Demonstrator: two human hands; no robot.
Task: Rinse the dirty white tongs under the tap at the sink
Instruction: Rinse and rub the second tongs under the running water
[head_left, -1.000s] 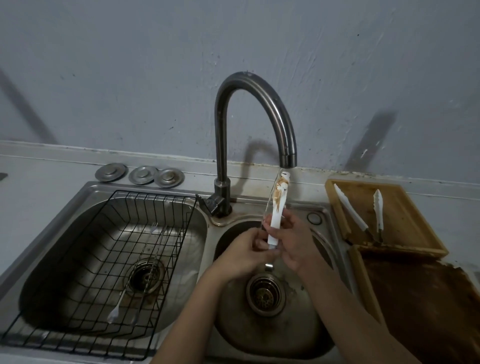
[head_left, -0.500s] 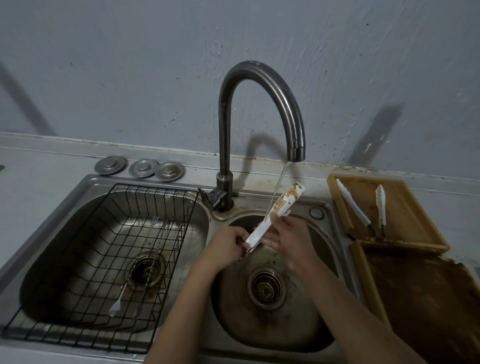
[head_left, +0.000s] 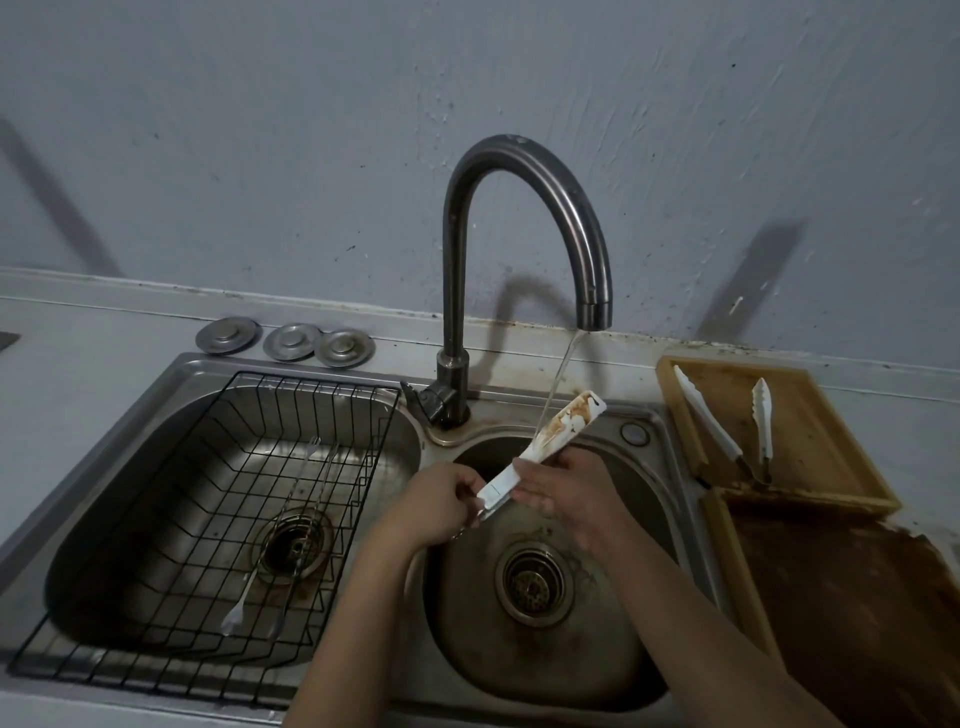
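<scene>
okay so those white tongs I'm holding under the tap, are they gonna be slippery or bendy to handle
Probably slippery: the stream from the tap lands on the white tongs, and brown residue coats the raised tip. They look thin, so likely light and a little springy rather than floppy. The left hand pinches the hinge end and the right hand supports the middle, which should help.

A black wire rack (head_left: 171, 525) fills the left basin, with 3 metal drain covers (head_left: 284, 340) behind it.

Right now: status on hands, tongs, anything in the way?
Left hand and right hand both gripping white tongs over right basin. Brown-stained tip angled up, water stream hitting it. Residue not yet off. Nothing in the way.
</scene>
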